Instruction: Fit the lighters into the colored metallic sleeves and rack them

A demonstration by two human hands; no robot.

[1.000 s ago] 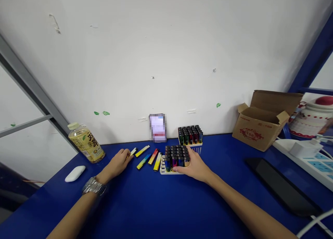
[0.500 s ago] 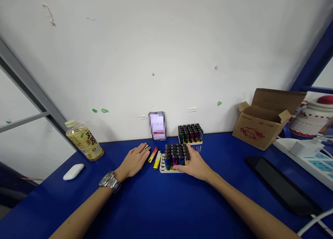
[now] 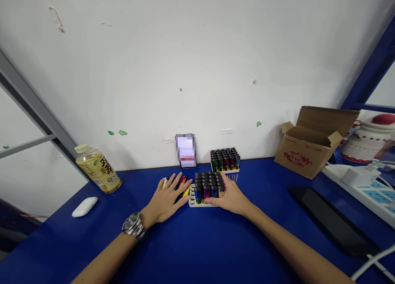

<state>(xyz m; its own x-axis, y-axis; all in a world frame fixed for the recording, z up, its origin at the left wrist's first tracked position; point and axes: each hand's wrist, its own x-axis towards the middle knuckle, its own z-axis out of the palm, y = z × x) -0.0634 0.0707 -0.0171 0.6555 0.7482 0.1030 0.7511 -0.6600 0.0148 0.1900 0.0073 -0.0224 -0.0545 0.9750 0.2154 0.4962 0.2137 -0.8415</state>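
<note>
My left hand, with a watch on its wrist, lies flat with fingers spread over loose batteries. A red battery and a yellow battery show between and beside the fingers; a pale one is mostly covered. My right hand grips the right side of a white tray, thumb in front and fingers behind. Upright batteries with black tops and coloured bodies fill much of this tray. Slots along its left edge hold nothing.
Behind stands a second battery tray. A phone leans on the wall. To the left are a drink bottle and a white case; to the right, an open carton, a black phone and a power strip.
My left hand has slid right, onto the loose batteries, and its fingers have spread. My right hand keeps its hold on the tray. The view has shifted slightly.
</note>
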